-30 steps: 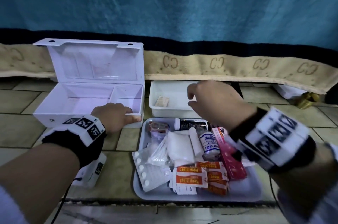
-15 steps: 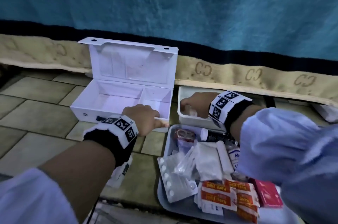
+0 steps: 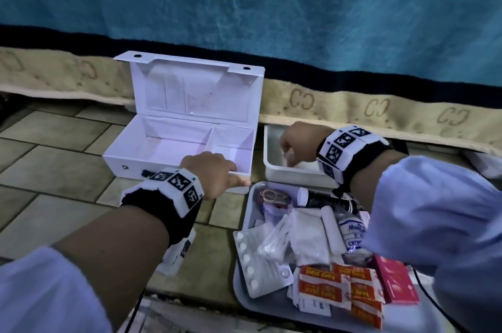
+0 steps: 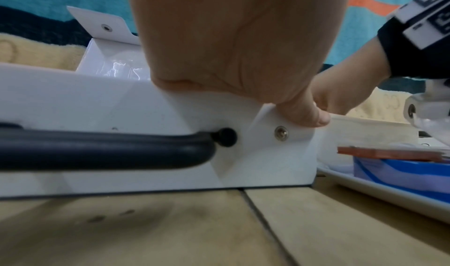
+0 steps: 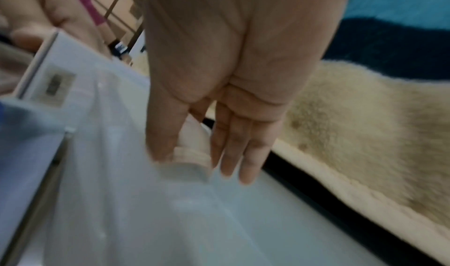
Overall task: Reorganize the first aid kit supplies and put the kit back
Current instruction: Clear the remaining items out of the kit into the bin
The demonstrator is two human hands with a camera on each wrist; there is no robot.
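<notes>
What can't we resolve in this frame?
- Item pinched by right hand: right wrist view blurred, fingers cover it; a pale roll, perhaps.
- White tub contents: head view, hand and wristband block them.
- Left hand fingertips: hidden inside the first aid box.

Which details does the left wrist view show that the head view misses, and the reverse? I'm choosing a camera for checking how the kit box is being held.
Only the left wrist view shows the box's front wall close up: a dark handle, a metal snap, and the left hand's thumb pressed on the top edge.

Only the head view shows the box's bare compartments, the raised lid, and the tray of supplies.

Both show the left hand gripping the front edge and the right hand reaching into the white tub.
</notes>
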